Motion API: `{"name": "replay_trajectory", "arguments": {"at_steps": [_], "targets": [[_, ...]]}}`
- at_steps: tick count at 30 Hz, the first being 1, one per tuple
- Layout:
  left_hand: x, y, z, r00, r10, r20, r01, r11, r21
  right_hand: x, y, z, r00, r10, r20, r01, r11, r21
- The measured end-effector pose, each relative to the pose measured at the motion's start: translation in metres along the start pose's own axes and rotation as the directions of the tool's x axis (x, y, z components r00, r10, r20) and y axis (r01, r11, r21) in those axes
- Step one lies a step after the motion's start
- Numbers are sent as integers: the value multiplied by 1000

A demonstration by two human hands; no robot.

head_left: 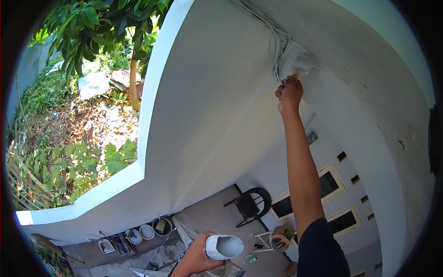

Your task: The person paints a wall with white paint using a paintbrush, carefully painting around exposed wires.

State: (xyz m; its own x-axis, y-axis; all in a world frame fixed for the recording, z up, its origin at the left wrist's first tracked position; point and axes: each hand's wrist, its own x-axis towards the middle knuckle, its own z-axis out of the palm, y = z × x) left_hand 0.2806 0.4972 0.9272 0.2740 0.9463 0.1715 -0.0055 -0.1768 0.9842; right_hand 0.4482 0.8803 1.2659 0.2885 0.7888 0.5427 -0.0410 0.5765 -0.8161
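Observation:
My right hand (290, 94) is raised high toward the upper right, fingers closed round a paintbrush (299, 73). The brush's bristle end meets a pale box-shaped fitting (295, 54) in the corner under the ceiling; its handle is mostly hidden by my fingers. Thin grey and white cables (278, 48) run along the corner and hang beside the fitting, close to my hand. Low in the view, my left hand (197, 256) grips a white paint-smeared cup (212, 246) from the side. The cup's open mouth faces up toward me, its inside whitish.
Far below stand a black chair (248, 205), a small table (277, 237), green slippers (250, 259) and several buckets (147, 231) along the wall. A low white-topped wall (110, 193) borders a garden with a tree (134, 85) at the left.

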Motion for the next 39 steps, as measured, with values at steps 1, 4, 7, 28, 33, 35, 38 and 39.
{"name": "replay_trajectory", "arguments": {"at_steps": [1, 4, 7, 28, 33, 35, 38, 39], "targets": [[0, 2, -2, 1000, 5, -2, -5, 1000, 6, -9, -3, 20, 1000, 7, 9, -7, 1000, 1], [-3, 4, -3, 1000, 7, -14, -7, 1000, 5, -43, -32, 91, 986, -21, 165, -16, 976, 217], [2, 9, -4, 1000, 20, -8, -20, 1000, -10, -89, -43, 142, 951, -49, 306, -25, 972, 234], [2, 45, -11, 998, 56, -7, -56, 998, 40, -32, -20, 34, 899, -369, 235, 437, 783, -442], [-5, 39, -17, 998, 45, -49, -44, 999, 22, -85, -34, 100, 980, 21, 197, -62, 976, 209], [-9, 37, -20, 999, -7, -48, 11, 997, 73, -115, -58, 141, 955, -10, 295, -87, 945, 314], [-13, 32, -20, 998, 0, -58, 4, 998, 65, -153, -60, 178, 898, -133, 420, 47, 977, 208], [-13, 32, -19, 999, -2, -53, 5, 998, 68, -157, -57, 184, 901, -132, 414, 48, 977, 208]]}}
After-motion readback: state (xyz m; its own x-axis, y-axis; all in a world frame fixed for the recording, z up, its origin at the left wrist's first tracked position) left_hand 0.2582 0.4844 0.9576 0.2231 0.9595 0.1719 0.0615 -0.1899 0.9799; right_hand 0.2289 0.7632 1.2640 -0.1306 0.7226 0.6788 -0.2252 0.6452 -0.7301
